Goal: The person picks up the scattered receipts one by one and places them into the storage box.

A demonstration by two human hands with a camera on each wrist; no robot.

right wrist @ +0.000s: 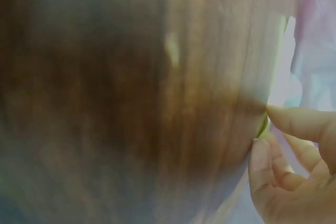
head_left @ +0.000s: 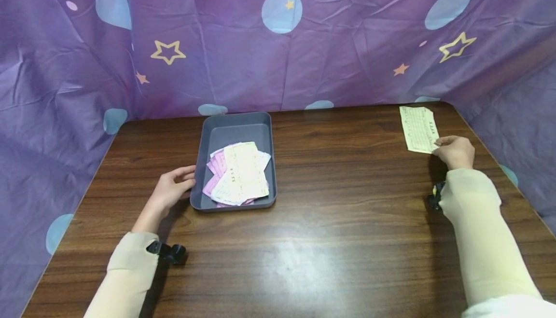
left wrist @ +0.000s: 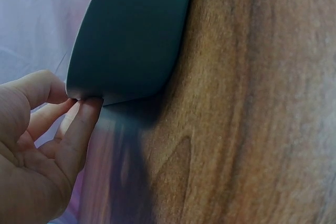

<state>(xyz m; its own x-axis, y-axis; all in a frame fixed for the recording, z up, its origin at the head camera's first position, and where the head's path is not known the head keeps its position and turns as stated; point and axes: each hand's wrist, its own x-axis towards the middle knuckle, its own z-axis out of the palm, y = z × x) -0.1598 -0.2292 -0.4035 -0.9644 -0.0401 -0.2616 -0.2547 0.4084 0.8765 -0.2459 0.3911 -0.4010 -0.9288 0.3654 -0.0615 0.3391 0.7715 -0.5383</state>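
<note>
In the head view, a dark grey rectangular tray [head_left: 272, 163] stands left of centre on the table. A loose pile of white, yellowish and pink printed paper slips [head_left: 243, 173] lies in its front part. My left hand [head_left: 171, 190] touches the tray's left outer wall with thumb and fingertips; the left wrist view shows these fingertips [left wrist: 90, 107] right against the wall [left wrist: 126, 45]. Far to the right, my right hand [head_left: 454, 152] pinches the near right corner of a pale yellow-green printed slip [head_left: 418, 127]. Thumb and fingers meet at the slip's edge [right wrist: 264, 124] in the right wrist view.
The brown wood-grain table [head_left: 339, 192] runs back to a purple cloth [head_left: 234, 43] with stars and blue discs, which also hangs along both sides. Black wrist cameras [head_left: 173, 253] sit at both cuffs. The held slip is near the table's back right corner.
</note>
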